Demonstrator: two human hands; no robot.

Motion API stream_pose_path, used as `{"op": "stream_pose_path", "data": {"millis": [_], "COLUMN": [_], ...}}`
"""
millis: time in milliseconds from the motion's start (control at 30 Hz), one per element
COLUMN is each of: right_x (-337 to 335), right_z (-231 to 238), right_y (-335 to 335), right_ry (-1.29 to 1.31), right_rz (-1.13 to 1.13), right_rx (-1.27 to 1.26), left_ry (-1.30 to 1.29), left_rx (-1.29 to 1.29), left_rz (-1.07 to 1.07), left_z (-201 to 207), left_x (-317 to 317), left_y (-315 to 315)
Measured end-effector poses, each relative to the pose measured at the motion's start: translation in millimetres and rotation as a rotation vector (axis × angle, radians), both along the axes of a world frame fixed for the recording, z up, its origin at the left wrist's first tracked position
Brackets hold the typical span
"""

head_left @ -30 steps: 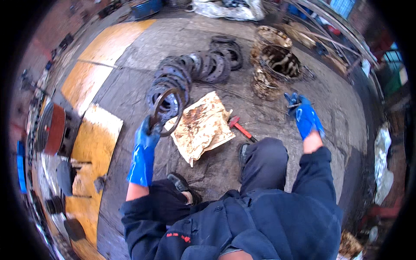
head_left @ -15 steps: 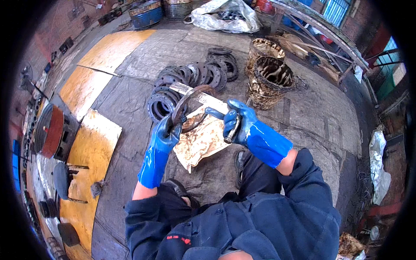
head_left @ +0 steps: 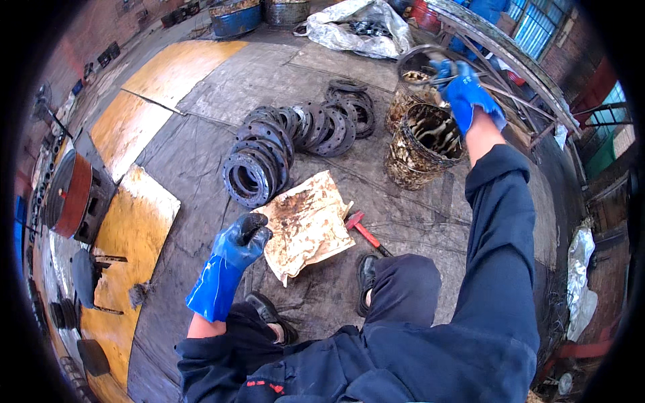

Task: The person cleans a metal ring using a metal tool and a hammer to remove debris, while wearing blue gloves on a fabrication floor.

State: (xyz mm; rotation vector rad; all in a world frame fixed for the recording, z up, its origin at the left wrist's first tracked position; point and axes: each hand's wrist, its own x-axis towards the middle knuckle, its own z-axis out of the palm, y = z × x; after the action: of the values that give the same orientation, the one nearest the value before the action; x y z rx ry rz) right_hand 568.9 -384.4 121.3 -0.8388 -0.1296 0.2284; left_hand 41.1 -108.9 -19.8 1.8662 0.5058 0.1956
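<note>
With the clock centred on the stained sheet [head_left: 306, 225], the right hand [head_left: 463, 87] is out between one and two, its gloved fingers closed around the rim of a ring [head_left: 402, 59]. The ring appears to be above the back bucket [head_left: 402, 107], at about two; the blur leaves its height and any contact unclear, and I cannot tell whether those fingers grip anything else. The left hand [head_left: 243, 238] sits near nine, just beside the sheet, fingers loosely curled with a narrow gap and nothing visible in them. A one-handed grip at full reach could let the ring twist or slip, more so if the glove is greasy, and a low swing might knock the bucket. The hammer [head_left: 366, 234] at three, lying close to the right foot, might trip the person if they step carelessly. The front bucket [head_left: 411, 164], nearer than the back one, is dark inside with pale streaks; its depth of contents is unclear, and the back bucket's are mostly hidden. At twelve, a whitish sack [head_left: 336, 30] gapes around dark pieces. The blue drum [head_left: 235, 20] at eleven shows no readable contents. Dark flanges [head_left: 270, 138] lean overlapping from ten to just past twelve.
</note>
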Motion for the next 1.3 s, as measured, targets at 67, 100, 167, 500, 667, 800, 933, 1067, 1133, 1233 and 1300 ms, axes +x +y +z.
{"op": "stream_pose_path", "data": {"millis": [67, 100, 167, 500, 667, 800, 933, 1067, 1133, 1233, 1300], "right_x": [17.8, 1.2, -5.6, -132.2, -230.5, -261.8, -263.1, -268.3, -265.4, -257.2, -241.4], "right_z": [4.3, 8.2, 0.8, 1.6, -32.9, -66.0, -120.8, -149.1, -166.9, -196.8, -248.4], "right_y": [-5.2, 0.9, -9.5, -37.8, 20.0, 44.1, 74.4, 103.8, 110.7, 107.1, 95.1], "right_ry": [-0.108, -0.113, -0.326, -0.049, 0.199, 0.189, 0.138, 0.057, -0.022, -0.21, -0.385], "right_rz": [-0.096, -0.136, -0.109, 0.246, 0.411, 0.486, 0.59, 0.723, 0.793, 0.872, 0.921], "right_rx": [-0.025, -0.023, -0.333, 0.079, 0.066, -0.179, -0.393, -0.78, -0.995, -1.23, -1.199], "left_ry": [-0.003, -0.003, -0.014, -0.028, 0.077, 0.107, 0.137, 0.168, 0.218, 0.213, 0.315], "left_rx": [0.05, 0.077, 0.043, 0.003, 0.083, 0.08, 0.03, -0.052, -0.075, -0.18, -0.277], "left_rz": [0.008, 0.021, 0.046, 0.044, 0.373, 0.458, 0.455, 0.446, 0.422, 0.371, 0.296], "left_z": [-0.6, -0.5, -2.2, -18.5, -36.0, -38.5, -40.0, -45.9, -53.3, -83.8, -92.7], "left_x": [2.5, -0.1, -5.2, -2.9, -38.2, -40.0, -40.3, -38.5, -31.1, -20.2, -7.2], "left_y": [-1.3, 0.2, 5.0, 43.8, 84.9, 87.3, 91.9, 95.6, 98.3, 99.5, 99.6]}}
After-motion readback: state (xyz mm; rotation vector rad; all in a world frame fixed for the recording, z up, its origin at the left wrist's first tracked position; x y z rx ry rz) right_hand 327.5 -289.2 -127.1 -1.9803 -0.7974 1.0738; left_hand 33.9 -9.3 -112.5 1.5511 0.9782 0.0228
